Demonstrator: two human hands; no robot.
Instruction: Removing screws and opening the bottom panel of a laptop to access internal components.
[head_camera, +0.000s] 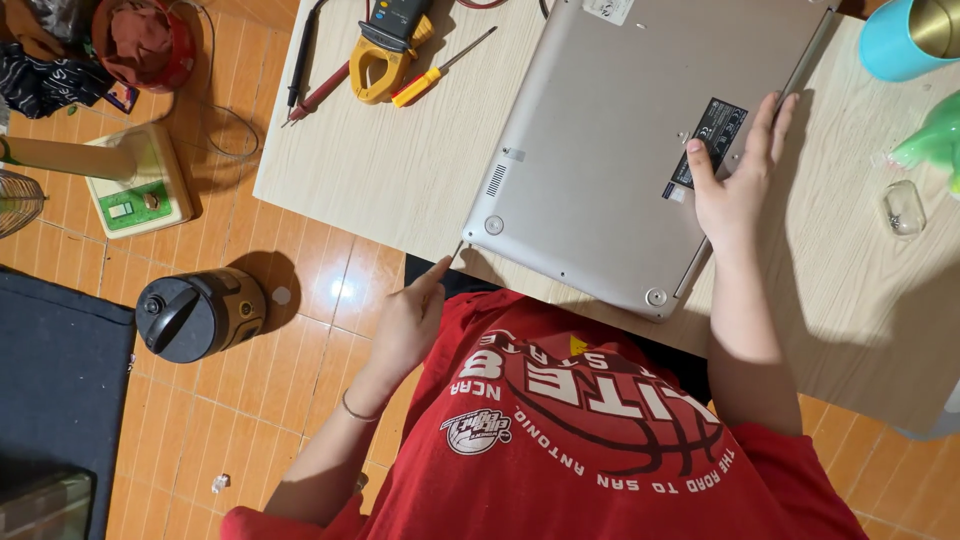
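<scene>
On the wooden table (400, 170), we flatten our open right hand (733, 190) on the upturned laptop (610, 150); left hand (408, 325) pinches a thin tool (455, 252) at its corner—keep pressure steady.

Home setup used as a repair corner, not a proper workshop. Light wood-grain table (400, 170) on glossy orange floor tiles (300, 290). Repair gear on top: yellow clamp meter (385, 50) with probes, 1 yellow-handled screwdriver (440, 68). Household clutter on floor: black-lidded pot (198, 314), red helmet (145, 42), dark mat (55, 390).
</scene>
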